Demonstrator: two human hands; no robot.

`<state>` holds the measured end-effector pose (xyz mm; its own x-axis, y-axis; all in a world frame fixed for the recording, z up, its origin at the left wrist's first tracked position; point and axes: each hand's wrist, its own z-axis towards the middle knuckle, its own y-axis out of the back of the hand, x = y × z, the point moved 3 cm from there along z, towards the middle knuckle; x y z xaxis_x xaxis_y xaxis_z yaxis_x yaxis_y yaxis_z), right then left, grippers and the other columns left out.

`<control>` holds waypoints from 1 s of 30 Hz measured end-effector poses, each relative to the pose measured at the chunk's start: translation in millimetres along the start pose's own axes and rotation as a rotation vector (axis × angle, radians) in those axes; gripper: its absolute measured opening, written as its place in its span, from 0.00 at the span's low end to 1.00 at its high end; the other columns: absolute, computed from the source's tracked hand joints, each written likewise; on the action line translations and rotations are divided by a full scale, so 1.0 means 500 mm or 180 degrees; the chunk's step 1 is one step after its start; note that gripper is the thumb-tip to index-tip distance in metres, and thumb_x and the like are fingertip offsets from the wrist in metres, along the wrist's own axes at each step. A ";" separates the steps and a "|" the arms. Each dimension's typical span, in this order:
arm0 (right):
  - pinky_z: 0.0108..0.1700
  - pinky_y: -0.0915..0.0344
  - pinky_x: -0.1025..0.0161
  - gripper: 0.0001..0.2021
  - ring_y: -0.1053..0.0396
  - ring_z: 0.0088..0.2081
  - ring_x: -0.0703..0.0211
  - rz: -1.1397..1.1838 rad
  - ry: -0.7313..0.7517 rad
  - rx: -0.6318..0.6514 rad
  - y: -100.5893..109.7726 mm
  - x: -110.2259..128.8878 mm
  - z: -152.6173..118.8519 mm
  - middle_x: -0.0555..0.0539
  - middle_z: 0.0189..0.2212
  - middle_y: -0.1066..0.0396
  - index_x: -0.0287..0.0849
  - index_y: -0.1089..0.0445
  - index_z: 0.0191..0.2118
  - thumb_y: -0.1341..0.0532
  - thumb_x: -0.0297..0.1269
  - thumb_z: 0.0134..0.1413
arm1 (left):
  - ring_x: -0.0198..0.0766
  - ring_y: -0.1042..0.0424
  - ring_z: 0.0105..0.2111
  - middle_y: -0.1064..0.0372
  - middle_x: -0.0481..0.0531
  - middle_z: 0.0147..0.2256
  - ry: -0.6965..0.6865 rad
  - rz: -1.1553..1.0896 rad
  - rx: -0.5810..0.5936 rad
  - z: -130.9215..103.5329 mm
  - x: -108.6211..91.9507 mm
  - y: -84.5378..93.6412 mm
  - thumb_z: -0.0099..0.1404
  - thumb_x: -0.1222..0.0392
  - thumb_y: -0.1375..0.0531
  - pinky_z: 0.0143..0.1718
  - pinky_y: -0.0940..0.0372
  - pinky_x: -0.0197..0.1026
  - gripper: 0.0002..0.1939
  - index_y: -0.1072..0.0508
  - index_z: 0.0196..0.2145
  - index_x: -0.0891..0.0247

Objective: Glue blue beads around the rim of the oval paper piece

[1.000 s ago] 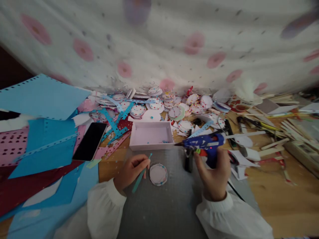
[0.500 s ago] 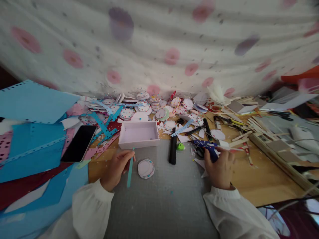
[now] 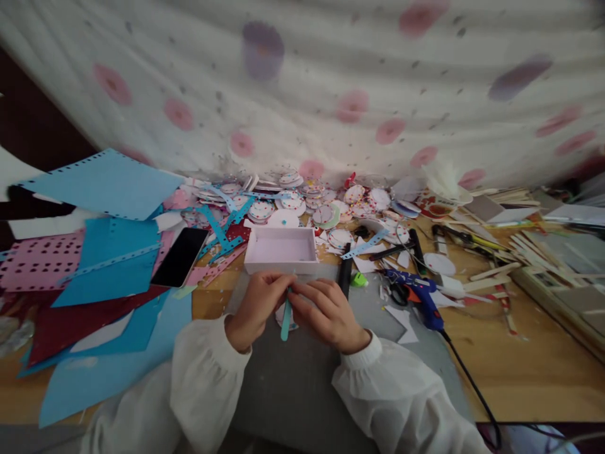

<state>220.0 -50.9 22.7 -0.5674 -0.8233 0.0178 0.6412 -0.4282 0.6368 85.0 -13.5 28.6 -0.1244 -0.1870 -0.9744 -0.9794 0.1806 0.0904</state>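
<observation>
Left hand [image 3: 258,306] pinches teal strip [image 3: 286,320] at its far end; right hand [image 3: 328,312] meets it there, own grip unclear. Strip's long axis runs near-far, between hands, partly over disc [image 3: 293,323], near side of box [image 3: 282,267].

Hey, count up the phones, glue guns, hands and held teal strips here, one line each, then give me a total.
Phone: 1
Glue gun: 1
Hands: 2, left hand and right hand
Held teal strip: 1
Total: 5

White disc [image 3: 293,322] mostly hidden behind teal strip [image 3: 285,323]; fingertip contact unclear
</observation>
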 end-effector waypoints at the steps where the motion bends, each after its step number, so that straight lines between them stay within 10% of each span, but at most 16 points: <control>1: 0.45 0.32 0.56 0.12 0.30 0.45 0.55 -0.0025 -0.0079 -0.0047 0.000 -0.002 -0.004 0.41 0.42 0.24 0.40 0.30 0.48 0.41 0.28 0.60 | 0.27 0.51 0.16 0.49 0.41 0.14 0.0006 0.0014 -0.0026 0.002 0.001 -0.001 0.55 0.48 0.41 0.16 0.56 0.35 0.19 0.37 0.16 0.63; 10: 0.39 0.30 0.58 0.11 0.28 0.39 0.56 0.0179 -0.0811 -0.0630 -0.005 -0.018 -0.025 0.43 0.36 0.24 0.43 0.33 0.45 0.41 0.24 0.57 | 0.30 0.49 0.16 0.49 0.42 0.13 -0.0011 0.0404 0.0232 0.026 0.008 -0.014 0.59 0.48 0.42 0.18 0.55 0.36 0.20 0.32 0.17 0.64; 16: 0.39 0.31 0.60 0.06 0.28 0.36 0.59 0.0608 -0.2436 -0.1117 -0.005 -0.070 -0.051 0.48 0.33 0.27 0.44 0.33 0.38 0.39 0.27 0.56 | 0.40 0.33 0.34 0.31 0.52 0.34 -0.1352 0.1644 -0.0025 -0.004 0.011 0.049 0.64 0.51 0.43 0.37 0.38 0.40 0.13 0.27 0.39 0.63; 21: 0.37 0.32 0.62 0.02 0.28 0.34 0.59 0.0988 -0.2778 -0.0784 -0.018 -0.083 -0.058 0.48 0.32 0.27 0.43 0.32 0.37 0.39 0.31 0.57 | 0.58 0.36 0.48 0.34 0.62 0.48 -0.1523 0.2712 0.0756 -0.024 0.066 0.058 0.41 0.34 0.32 0.49 0.42 0.56 0.47 0.35 0.53 0.64; 30: 0.37 0.32 0.59 0.02 0.28 0.34 0.56 0.1210 -0.3069 -0.0323 -0.042 -0.080 -0.073 0.48 0.31 0.26 0.46 0.31 0.35 0.39 0.32 0.54 | 0.49 0.32 0.41 0.29 0.53 0.39 -0.2037 0.3076 0.0898 -0.014 0.090 0.067 0.50 0.50 0.31 0.48 0.47 0.53 0.28 0.35 0.45 0.63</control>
<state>248.2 -22.7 -19.5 -0.4624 -0.2825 0.8405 0.8792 -0.2689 0.3933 45.3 -22.5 -10.5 -0.6108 0.6440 -0.4606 -0.4442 0.2028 0.8727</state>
